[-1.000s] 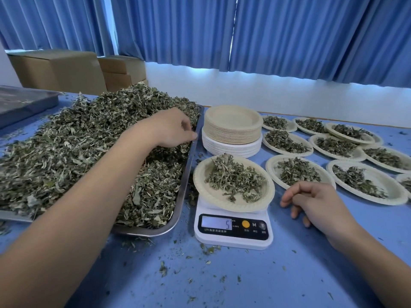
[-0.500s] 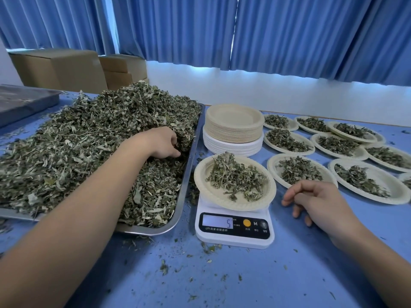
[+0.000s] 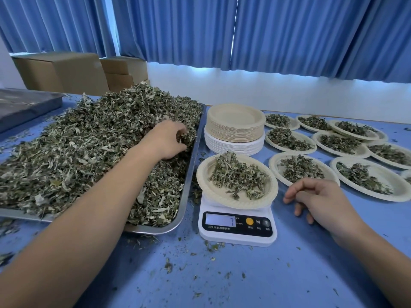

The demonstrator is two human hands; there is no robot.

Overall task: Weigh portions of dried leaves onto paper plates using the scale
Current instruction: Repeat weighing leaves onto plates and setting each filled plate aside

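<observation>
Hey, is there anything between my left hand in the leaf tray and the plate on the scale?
Nothing visible except the tray's raised metal rim. The left hand, grabbing leaves, has to lift over it to reach the plate on the scale.

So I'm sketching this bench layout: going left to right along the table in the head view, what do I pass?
Metal tray heaped with dried leaves → scale carrying a plate → right hand → filled plates.
</observation>
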